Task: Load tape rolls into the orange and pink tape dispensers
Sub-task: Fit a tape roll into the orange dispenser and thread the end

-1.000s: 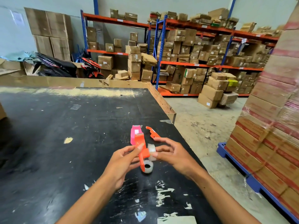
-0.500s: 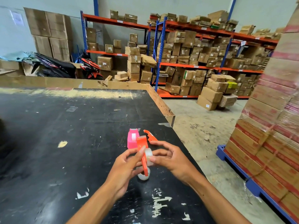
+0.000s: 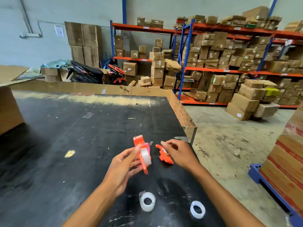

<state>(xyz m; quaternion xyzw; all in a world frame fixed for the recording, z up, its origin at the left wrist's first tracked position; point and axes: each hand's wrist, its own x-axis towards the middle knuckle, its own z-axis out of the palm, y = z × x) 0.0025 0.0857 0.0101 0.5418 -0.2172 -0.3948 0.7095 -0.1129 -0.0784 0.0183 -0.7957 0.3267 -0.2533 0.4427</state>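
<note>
My left hand (image 3: pixel 123 167) holds the orange tape dispenser body (image 3: pixel 141 150) upright above the black table (image 3: pixel 65 145), with a clear tape roll (image 3: pixel 145 157) seated on it. The pink dispenser (image 3: pixel 147 147) is mostly hidden behind the orange one. My right hand (image 3: pixel 178 153) rests on a loose orange dispenser cover piece (image 3: pixel 164 157) that lies on the table to the right; the fingers curl around its top edge. Two more clear tape rolls (image 3: pixel 147 201) (image 3: pixel 197 209) lie flat on the table near me.
A cardboard rim (image 3: pixel 182 110) runs along the table's far and right edges. A cardboard box (image 3: pixel 8 108) stands at the table's left. Stacked cartons on a blue pallet (image 3: pixel 268 185) are close on the right. Shelves of boxes and a motorbike fill the background.
My hands have parted: the left keeps the orange dispenser with the roll, and the right has moved right onto the orange cover piece. The view tilted down, showing two loose rolls.
</note>
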